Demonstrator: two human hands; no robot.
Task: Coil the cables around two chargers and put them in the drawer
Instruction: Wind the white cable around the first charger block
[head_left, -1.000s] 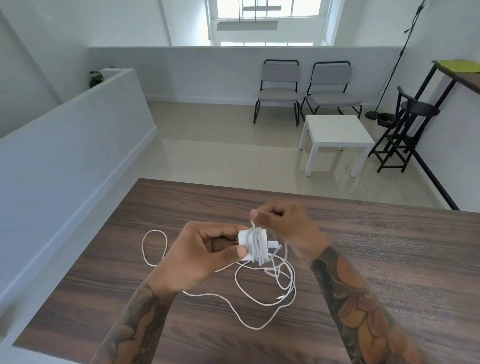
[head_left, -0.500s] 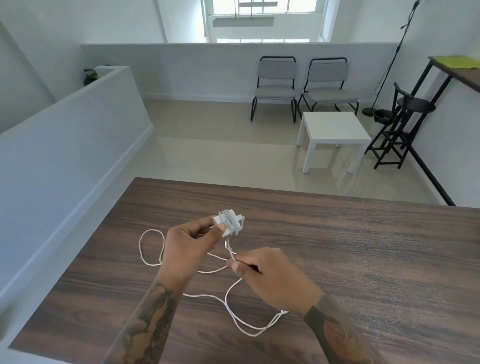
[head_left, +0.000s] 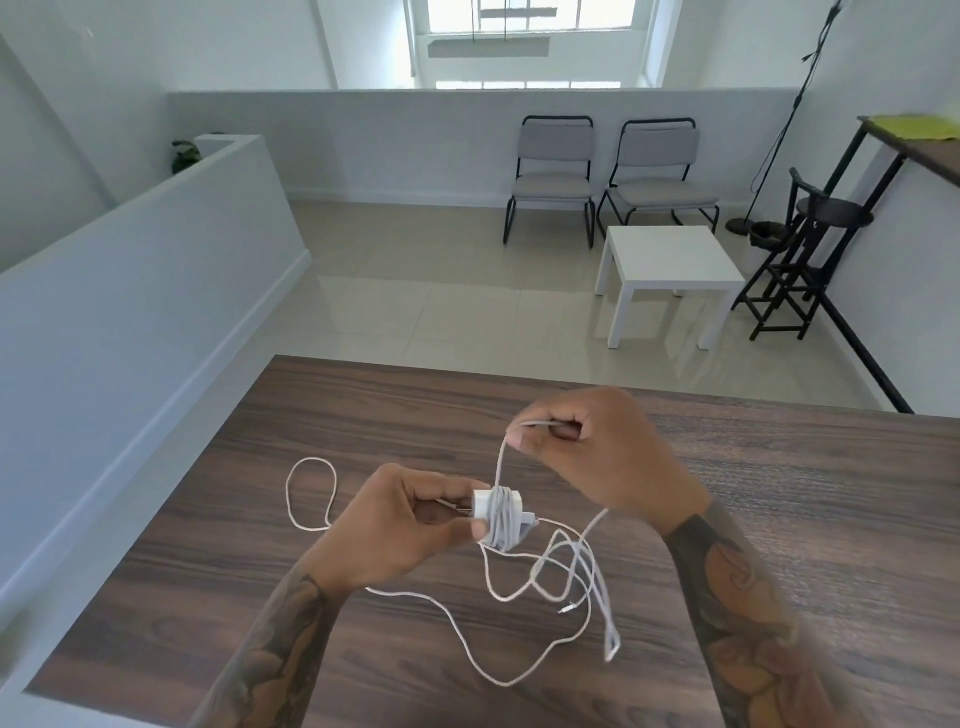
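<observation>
My left hand (head_left: 395, 525) pinches a white charger (head_left: 500, 517) above the dark wooden table (head_left: 779, 519); several turns of white cable are wound around its body. My right hand (head_left: 597, 457) is above and to the right of the charger, fingers closed on the same cable, which runs taut from the charger up to its fingertips. The loose white cable (head_left: 566, 577) hangs from the right hand and lies in tangled loops on the table below the charger, with one loop (head_left: 311, 493) off to the left. I see only one charger and no drawer.
The table's far edge runs just beyond my hands, and a low white wall (head_left: 130, 291) borders its left side. On the tiled floor beyond stand a white side table (head_left: 670, 270), two grey chairs (head_left: 608, 171) and black stools (head_left: 810, 244).
My right hand has swung from below the charger up to above and right of it, carrying the cable over. My left hand lowered the charger slightly.
</observation>
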